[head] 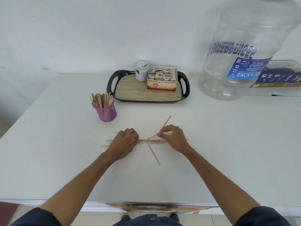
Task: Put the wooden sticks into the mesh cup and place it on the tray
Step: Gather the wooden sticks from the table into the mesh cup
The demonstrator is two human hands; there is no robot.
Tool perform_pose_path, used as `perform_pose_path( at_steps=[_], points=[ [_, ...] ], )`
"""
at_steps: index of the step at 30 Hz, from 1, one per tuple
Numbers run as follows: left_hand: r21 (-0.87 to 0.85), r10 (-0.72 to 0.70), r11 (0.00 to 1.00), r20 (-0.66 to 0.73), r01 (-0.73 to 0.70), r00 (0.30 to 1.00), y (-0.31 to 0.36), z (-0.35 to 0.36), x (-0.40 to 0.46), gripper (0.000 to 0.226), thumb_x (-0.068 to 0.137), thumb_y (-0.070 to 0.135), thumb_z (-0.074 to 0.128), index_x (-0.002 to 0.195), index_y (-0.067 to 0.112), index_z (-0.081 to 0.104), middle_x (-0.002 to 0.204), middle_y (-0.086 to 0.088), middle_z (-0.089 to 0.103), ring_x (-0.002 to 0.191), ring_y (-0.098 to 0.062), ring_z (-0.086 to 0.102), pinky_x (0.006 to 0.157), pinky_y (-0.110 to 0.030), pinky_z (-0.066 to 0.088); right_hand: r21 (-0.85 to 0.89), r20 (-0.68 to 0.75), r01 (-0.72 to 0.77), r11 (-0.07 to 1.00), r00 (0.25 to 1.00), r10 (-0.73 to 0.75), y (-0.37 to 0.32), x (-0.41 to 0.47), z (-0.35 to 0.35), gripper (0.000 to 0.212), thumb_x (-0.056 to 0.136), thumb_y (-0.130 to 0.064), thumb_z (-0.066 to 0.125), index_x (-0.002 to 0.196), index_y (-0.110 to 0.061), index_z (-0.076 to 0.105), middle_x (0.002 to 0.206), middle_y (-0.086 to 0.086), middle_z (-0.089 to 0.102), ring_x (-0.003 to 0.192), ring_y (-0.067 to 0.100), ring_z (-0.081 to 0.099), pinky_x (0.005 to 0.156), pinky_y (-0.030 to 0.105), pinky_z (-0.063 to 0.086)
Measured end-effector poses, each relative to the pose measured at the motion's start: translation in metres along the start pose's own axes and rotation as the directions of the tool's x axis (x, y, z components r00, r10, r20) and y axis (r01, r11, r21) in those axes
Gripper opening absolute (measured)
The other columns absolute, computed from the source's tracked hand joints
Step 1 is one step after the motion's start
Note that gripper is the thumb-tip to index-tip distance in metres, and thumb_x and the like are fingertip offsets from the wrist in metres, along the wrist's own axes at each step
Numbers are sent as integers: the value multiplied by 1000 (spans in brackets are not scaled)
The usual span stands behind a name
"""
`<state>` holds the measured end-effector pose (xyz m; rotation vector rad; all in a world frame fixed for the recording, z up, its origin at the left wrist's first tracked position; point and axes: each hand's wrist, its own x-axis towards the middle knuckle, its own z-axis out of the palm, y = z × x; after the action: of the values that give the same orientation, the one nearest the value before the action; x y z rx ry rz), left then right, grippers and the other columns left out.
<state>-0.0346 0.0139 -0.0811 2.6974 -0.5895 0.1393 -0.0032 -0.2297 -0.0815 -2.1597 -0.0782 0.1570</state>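
Plain white painted wall (81, 30), smooth white rectangular table (228, 144) set against it, chipped brown front edge (154, 207), pale tiled floor (101, 217), soft even light

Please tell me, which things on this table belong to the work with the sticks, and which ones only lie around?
Belong to the job:
- loose wooden sticks, gathered by left hand and right hand
- purple mesh cup, already holding sticks
- tray

Just lying about:
- tea bag box and white jar, both on the tray
- big water bottle
- blue carton behind it
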Motion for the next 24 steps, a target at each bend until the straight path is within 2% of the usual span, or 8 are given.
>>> perform_pose_path(
  at_steps=[3, 7, 10, 14, 16, 18, 21, 24],
  points=[
    [22, 17, 1000, 2, -17, 1000, 0, -1, 2, 7, 92, 14, 61, 96, 10, 65, 97, -1, 63, 89, -22, 57, 79, -34, 41, -62, -60, -44, 997, 997, 40, 5, 0, -11, 12, 81, -38, 75, 77, -28, 69, 101, -9, 67, 103, 9, 59, 100, 39, 41],
    [56, 44, 997, 13, -44, 999, -3, -3, 2, 7, 93, 14, 58, 94, 10, 64, 93, -1, 63, 85, -23, 56, 77, -32, 40, -355, -66, -92, 930, 995, 74, 17, 0, -27, 21, 83, -45, 69, 94, -27, 67, 108, -7, 64, 104, 13, 59, 98, 38, 38],
    [60, 31, 998, -3, -31, 1000, -6, -6, 3, 7, 93, 13, 59, 96, 11, 65, 96, 0, 63, 88, -22, 57, 78, -31, 39, -492, -42, 38, 869, 997, -68, 19, 1, -32, 39, 88, -37, 63, 125, -22, 60, 132, -4, 57, 118, 18, 55, 102, 39, 38],
    [88, -22, 996, 15, 21, 1000, -11, -12, 4, 27, 90, 23, 63, 115, 13, 64, 115, 1, 63, 104, -22, 57, 86, -32, 41, -620, 203, 274, 735, 961, -187, 11, 6, -29, 57, 93, -20, 48, 150, -19, 36, 160, -1, 27, 146, 18, 26, 114, 40, 26],
    [158, -88, 985, 102, 72, 991, -16, -14, 2, 51, 87, 33, 61, 133, 12, 54, 135, -2, 55, 123, -22, 49, 100, -36, 38, -673, 275, 324, 665, 944, -182, 7, 9, -26, 56, 95, -18, 42, 151, -18, 33, 162, 0, 24, 148, 17, 23, 115, 39, 25],
    [226, -155, 967, 163, 116, 974, -21, -17, -3, 67, 84, 44, 56, 142, 13, 45, 147, -4, 45, 135, -22, 39, 108, -37, 32, -693, 285, 328, 642, 943, -173, 5, 9, -25, 52, 96, -18, 40, 148, -17, 38, 158, 3, 31, 144, 19, 30, 112, 38, 28],
    [249, -153, 963, 181, 105, 972, -28, -20, -13, 68, 79, 49, 52, 137, 15, 49, 140, 0, 47, 127, -19, 44, 103, -34, 35, -731, 252, 340, 592, 940, -228, 7, 4, -28, 42, 95, -22, 40, 135, -17, 52, 141, 2, 48, 127, 21, 47, 102, 36, 37],
    [192, -88, 980, 145, 59, 985, -30, -19, -19, 47, 85, 38, 59, 127, 17, 59, 125, 2, 54, 109, -18, 52, 91, -33, 41, -730, 260, 362, 580, 931, -254, 9, -2, -29, 37, 94, -33, 43, 124, -17, 59, 128, 0, 54, 116, 20, 52, 97, 35, 39]
  ],
)
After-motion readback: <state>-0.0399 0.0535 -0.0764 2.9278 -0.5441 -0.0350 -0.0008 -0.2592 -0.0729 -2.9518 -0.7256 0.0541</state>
